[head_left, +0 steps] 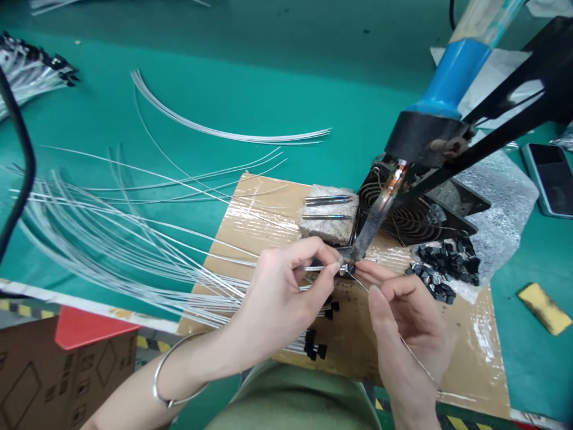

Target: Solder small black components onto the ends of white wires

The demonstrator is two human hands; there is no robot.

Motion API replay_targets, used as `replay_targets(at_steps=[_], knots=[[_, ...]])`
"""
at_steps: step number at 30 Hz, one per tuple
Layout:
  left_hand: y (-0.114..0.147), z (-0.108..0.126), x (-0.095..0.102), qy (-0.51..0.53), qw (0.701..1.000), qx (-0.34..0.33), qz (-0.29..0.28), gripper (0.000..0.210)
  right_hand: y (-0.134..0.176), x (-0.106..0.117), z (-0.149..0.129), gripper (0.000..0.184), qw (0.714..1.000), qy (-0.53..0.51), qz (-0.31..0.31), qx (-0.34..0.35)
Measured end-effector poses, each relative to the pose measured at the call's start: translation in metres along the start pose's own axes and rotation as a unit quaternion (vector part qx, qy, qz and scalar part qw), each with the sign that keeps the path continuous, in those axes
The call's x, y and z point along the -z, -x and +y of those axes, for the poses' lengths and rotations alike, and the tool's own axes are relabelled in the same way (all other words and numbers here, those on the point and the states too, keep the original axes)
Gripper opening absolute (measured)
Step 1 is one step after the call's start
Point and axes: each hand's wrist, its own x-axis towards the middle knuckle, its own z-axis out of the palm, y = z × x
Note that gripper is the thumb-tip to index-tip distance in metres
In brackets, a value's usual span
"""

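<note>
From my end of the feed I see both bare hands meeting under the tip of a soldering iron (373, 224), which hangs nose-down from a black stand (501, 128). The left hand (277, 292), a bangle (156, 377) round its wrist, is in a narrow pinch, thumb and forefinger closed on a slim pale wire (313, 269) whose end sits right at the iron's tip; I cannot make out the small part on that end. The right hand (409, 325) has a fine metallic strand (359, 281) pinched by the thumb, one length reaching the same spot and the rest trailing down past the palm; its other fingers curl loosely. Below the hands I have a cardboard sheet (470, 346) on a green table (286, 77). White wires (215, 298) fan out leftward from beneath the left hand, several carrying black ends (316, 346) close to the table's near edge. Just beyond the fingertips, a pale block (329, 209) bears thin metal rods, and a black fan (403, 218) lies beside it, partly behind the iron. Right of that, small black pieces (447, 266) are heaped at the edge of bubble wrap (501, 197), with a stained yellow sponge (544, 307) and a phone (550, 179) farther right.
</note>
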Motion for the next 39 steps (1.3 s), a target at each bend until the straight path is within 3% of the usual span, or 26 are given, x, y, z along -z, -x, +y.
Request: replay_targets(at_steps=[39], knots=[[-0.0019, 0.0061, 0.0002, -0.019, 0.999, -0.032, 0.016, 0.015, -0.0012, -0.0006, -0.0037, 0.018, 1.0, 0.013, 0.011, 0.022]])
